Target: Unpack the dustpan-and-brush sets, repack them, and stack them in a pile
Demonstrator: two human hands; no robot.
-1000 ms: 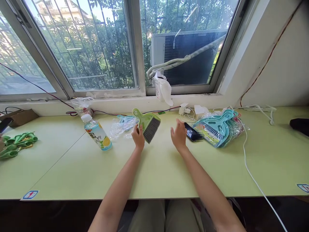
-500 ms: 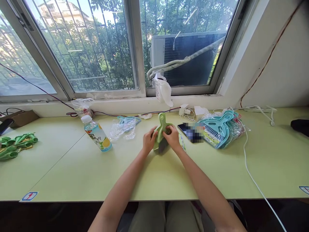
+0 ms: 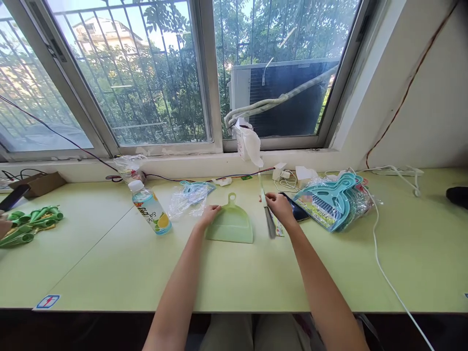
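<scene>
A small light green dustpan (image 3: 231,224) rests on the table, its looped handle pointing toward the window. My left hand (image 3: 209,215) is closed on the pan's upper left edge. To the right, my right hand (image 3: 279,205) pinches a small hand brush (image 3: 269,222) with a green handle; its dark bristles are turned edge-on and slightly blurred. Pan and brush are apart. A printed card (image 3: 278,226) lies partly behind the brush, and a dark phone (image 3: 299,212) sits beyond my right hand.
Bagged blue dustpan sets (image 3: 334,200) lie at right, beside a white cable (image 3: 376,248). Left are a drink bottle (image 3: 151,210), clear plastic wrap (image 3: 185,202) and green curled pieces (image 3: 32,222). Another person's hand (image 3: 4,226) shows at the left edge.
The brush and dustpan, held together before, are now separated. My left hand has moved left with the pan, now down on the table; my right hand has moved right with the brush.
</scene>
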